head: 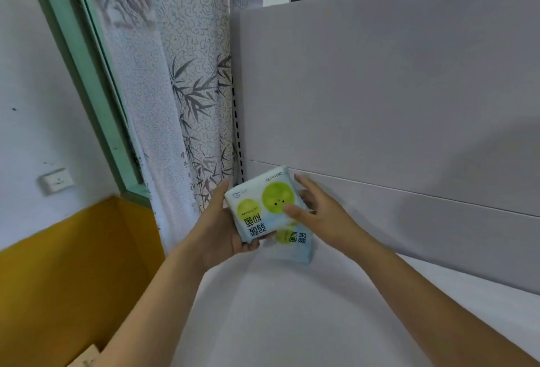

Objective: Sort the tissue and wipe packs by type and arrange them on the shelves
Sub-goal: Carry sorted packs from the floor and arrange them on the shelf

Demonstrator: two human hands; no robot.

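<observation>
A pale blue pack with green circles and dark lettering is held above the left end of the white shelf. My left hand grips it from the left and underneath. My right hand holds its right edge, thumb on the printed face and fingers behind. A second pack of the same design sits just below and behind it on the shelf, mostly hidden by the first pack.
The shelf's grey back panel rises behind the packs. A bamboo-print curtain hangs to the left beside a green window frame. A wall socket and an ochre lower wall lie at the far left.
</observation>
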